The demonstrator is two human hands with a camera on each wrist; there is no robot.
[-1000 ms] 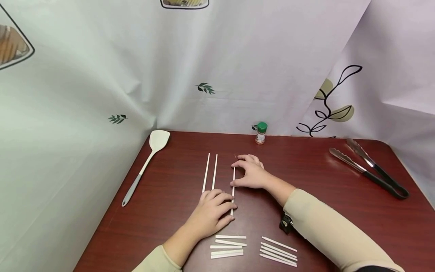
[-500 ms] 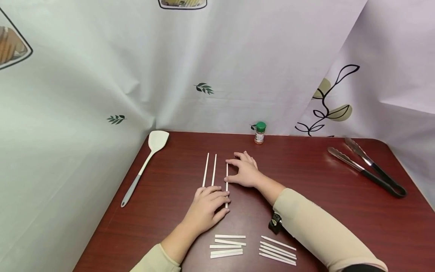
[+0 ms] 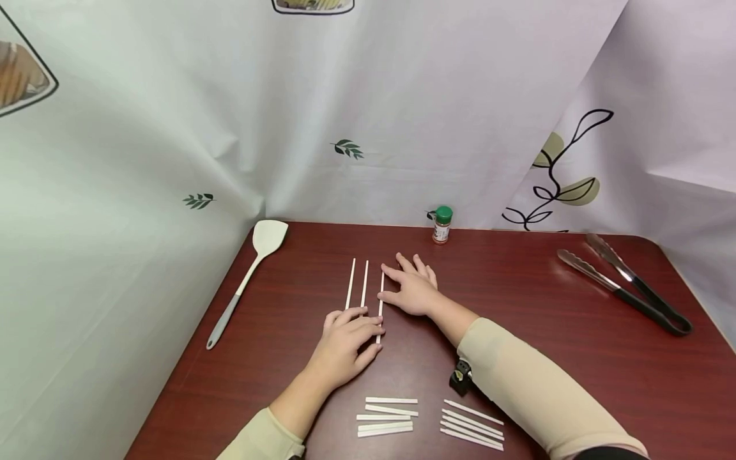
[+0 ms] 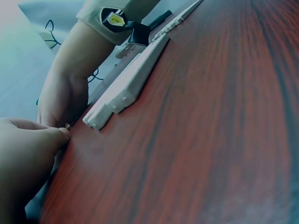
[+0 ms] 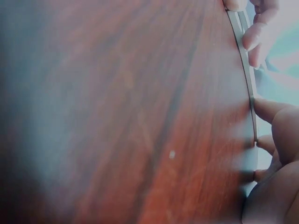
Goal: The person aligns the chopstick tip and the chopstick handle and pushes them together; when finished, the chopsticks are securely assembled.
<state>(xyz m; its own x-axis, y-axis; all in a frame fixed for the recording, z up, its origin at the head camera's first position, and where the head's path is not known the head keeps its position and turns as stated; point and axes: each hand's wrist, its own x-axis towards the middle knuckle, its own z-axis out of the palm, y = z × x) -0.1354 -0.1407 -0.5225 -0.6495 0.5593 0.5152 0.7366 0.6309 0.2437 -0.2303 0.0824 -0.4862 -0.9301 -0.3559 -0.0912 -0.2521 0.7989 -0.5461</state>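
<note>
My left hand (image 3: pixel 339 348) and right hand (image 3: pixel 416 291) both touch one thin white chopstick (image 3: pixel 382 282) lying lengthwise on the table. The left thumb is at its near end, with fingertips just above. Right index fingertip sits at the far end and the thumb partway down, the other fingers spread. To its left lie two similar chopsticks (image 3: pixel 350 284), their near parts hidden behind the left hand. In the right wrist view the chopstick (image 5: pixel 250 81) runs along the table edge-on, beside the right hand (image 5: pixel 285 144). The left wrist view shows the left hand (image 4: pixel 28 154) low over the table.
Two groups of short white sticks lie near me: one left (image 3: pixel 391 401), one right with narrowed ends (image 3: pixel 474 412). A white spatula (image 3: pixel 268 237) lies left, a green-capped spice jar (image 3: pixel 441 227) stands at the back, and metal tongs (image 3: pixel 621 291) lie right.
Both hands have slid the third chopstick leftward and slightly away from me, closer to the other two. The two other chopsticks and the short sticks stay in place.
</note>
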